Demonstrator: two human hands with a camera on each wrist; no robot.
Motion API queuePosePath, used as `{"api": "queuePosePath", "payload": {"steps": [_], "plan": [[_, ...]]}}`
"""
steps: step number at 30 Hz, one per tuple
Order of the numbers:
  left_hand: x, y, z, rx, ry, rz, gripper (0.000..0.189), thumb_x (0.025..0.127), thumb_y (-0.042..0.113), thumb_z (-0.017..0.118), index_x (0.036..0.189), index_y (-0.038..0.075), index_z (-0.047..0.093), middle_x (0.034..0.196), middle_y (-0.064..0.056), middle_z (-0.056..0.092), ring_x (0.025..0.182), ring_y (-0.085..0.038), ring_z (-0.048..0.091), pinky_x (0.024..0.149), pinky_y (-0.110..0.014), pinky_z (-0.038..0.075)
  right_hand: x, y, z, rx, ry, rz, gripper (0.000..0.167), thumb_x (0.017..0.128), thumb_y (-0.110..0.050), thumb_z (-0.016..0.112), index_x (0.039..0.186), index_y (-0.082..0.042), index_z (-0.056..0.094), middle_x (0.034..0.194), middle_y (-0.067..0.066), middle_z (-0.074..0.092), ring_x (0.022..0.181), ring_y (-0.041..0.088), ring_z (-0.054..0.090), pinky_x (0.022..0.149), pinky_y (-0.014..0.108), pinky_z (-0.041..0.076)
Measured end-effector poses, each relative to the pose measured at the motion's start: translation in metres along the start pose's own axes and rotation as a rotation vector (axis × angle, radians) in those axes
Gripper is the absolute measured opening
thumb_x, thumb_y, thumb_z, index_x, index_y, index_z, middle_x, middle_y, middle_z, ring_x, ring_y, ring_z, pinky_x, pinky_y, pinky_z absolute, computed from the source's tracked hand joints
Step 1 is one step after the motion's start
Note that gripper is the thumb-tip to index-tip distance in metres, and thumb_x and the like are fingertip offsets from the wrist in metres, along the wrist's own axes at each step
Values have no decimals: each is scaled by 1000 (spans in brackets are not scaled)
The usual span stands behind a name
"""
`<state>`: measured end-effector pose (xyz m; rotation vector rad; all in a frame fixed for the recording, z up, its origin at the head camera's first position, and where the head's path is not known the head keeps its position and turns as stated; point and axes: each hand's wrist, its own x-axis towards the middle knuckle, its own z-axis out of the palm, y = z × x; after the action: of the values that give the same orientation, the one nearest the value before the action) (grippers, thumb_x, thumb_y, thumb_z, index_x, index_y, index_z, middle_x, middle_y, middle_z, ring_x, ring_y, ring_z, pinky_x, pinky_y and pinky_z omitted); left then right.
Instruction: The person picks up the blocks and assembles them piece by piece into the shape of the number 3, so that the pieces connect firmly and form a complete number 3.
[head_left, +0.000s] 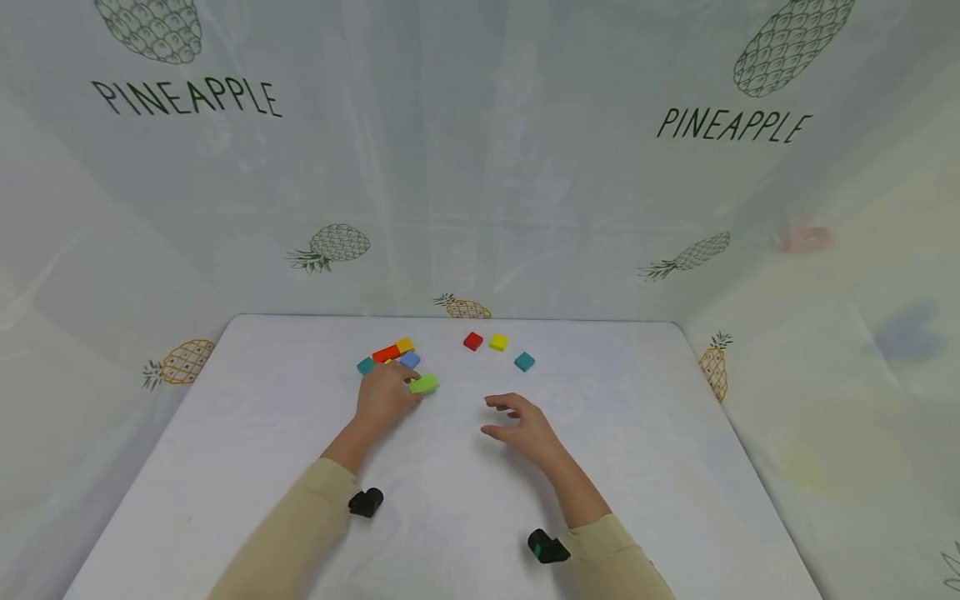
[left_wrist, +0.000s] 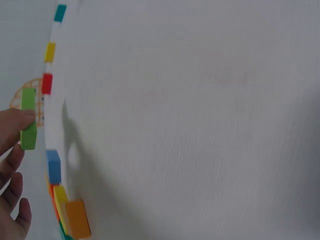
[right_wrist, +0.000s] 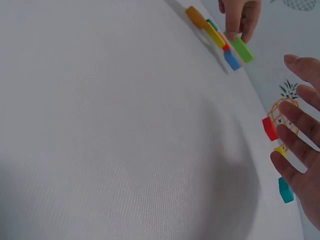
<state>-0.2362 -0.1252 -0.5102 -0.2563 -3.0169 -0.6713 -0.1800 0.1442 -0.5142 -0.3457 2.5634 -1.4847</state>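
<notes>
My left hand (head_left: pixel 385 397) pinches a light green block (head_left: pixel 423 384) between thumb and fingers, and in the left wrist view the green block (left_wrist: pixel 28 120) is held up off the table. Just beyond that hand lies a group of blocks: a blue block (head_left: pixel 409 360), a red block (head_left: pixel 386 354), a yellow-orange block (head_left: pixel 405 344) and a teal block (head_left: pixel 365 366). The left wrist view also shows an orange block (left_wrist: pixel 78 219) there. My right hand (head_left: pixel 528 430) hovers over the table with fingers spread and nothing in its grasp.
Farther back on the white table (head_left: pixel 465 517) sit a separate red block (head_left: pixel 473 341), a yellow block (head_left: pixel 498 342) and a teal block (head_left: pixel 524 362). A pineapple-printed curtain (head_left: pixel 480 167) hangs behind the table's far edge.
</notes>
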Motion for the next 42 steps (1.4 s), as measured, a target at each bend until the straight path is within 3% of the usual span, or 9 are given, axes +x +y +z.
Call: {"api": "queuePosePath", "payload": {"steps": [4, 16, 25, 31, 42], "plan": [[-3, 13, 9, 8, 11, 39, 29, 78, 22, 82, 104, 11, 76, 100, -8, 68, 95, -28, 59, 80, -43, 51, -1, 6, -3, 8, 19, 8, 47, 86, -16, 76, 129, -8, 61, 123, 0, 62, 116, 23, 53, 101, 46, 41], [-9, 40, 31, 9, -27, 46, 30, 77, 26, 83, 106, 17, 77, 96, -1, 65, 88, -22, 54, 72, -36, 48, -3, 19, -4, 32, 67, 47, 46, 84, -17, 77, 128, -11, 63, 124, 1, 62, 118, 25, 52, 102, 48, 39], [-16, 48, 50, -73, -68, 87, 30, 77, 24, 83, 106, 17, 77, 96, 0, 64, 91, -21, 55, 78, -36, 48, -3, 26, -5, -20, 105, 22, 43, 82, -19, 79, 122, -8, 67, 122, 4, 64, 126, 30, 48, 106, 52, 33], [-23, 55, 55, -133, -122, 114, 29, 78, 23, 83, 105, 16, 76, 95, 2, 62, 92, -21, 54, 82, -37, 48, -6, 31, -4, -67, 134, 37, 41, 81, -24, 80, 119, -14, 70, 123, 3, 63, 128, 32, 45, 107, 56, 28], [-30, 56, 66, -161, -137, 138, 30, 78, 23, 83, 106, 18, 75, 99, 2, 62, 93, -18, 54, 85, -36, 48, -8, 44, 4, -237, 176, 1, 39, 80, -26, 81, 116, -17, 72, 119, 3, 65, 122, 30, 47, 104, 61, 18]]}}
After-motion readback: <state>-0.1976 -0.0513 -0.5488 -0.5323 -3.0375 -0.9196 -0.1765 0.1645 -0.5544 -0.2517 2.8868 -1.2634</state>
